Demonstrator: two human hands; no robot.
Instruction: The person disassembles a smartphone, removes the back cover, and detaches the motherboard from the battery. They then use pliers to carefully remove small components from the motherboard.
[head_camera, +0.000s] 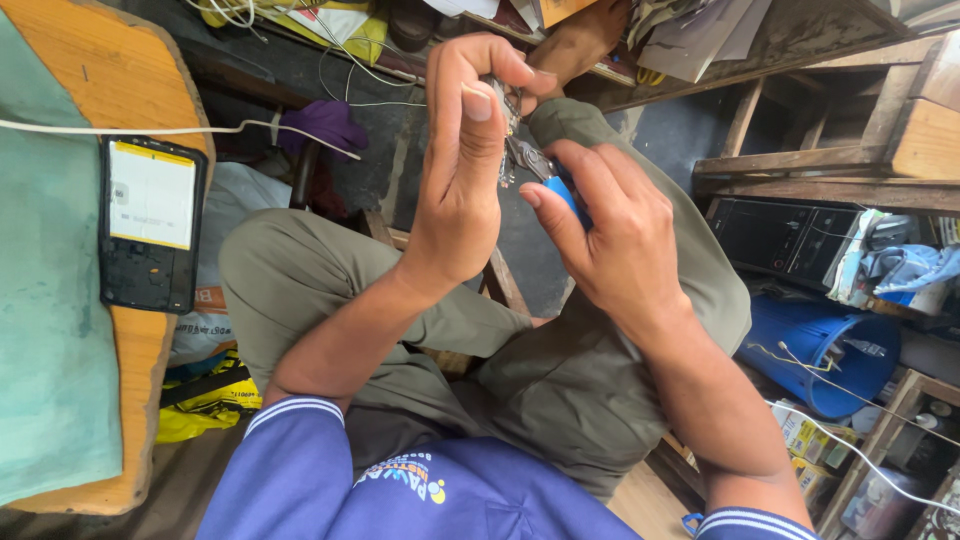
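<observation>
Left hand: the left hand (462, 190) is raised over the lap, fingers curled and thumb pressed in, pinching a small metal part (503, 100) at its fingertips.
Right hand: the right hand (610, 240) is wrapped closed around the blue handles of a pair of pliers (545, 170).
Pliers axis: the long axis runs diagonally, handles low in the right palm, metal nose pointing up and away towards the left fingertips.
Nose position: just below the left pinch, touching or nearly touching the small part; which one cannot be told.
Small part: mostly hidden by the left fingers, its shape unclear.
Below the grips: bent knees in olive trousers (300, 270).
Left of the left hand: well apart, an opened phone (150, 225) lies back-up on a wooden table (120, 70).
Right of the right hand: a blue bucket (810, 350), low and well apart.
</observation>
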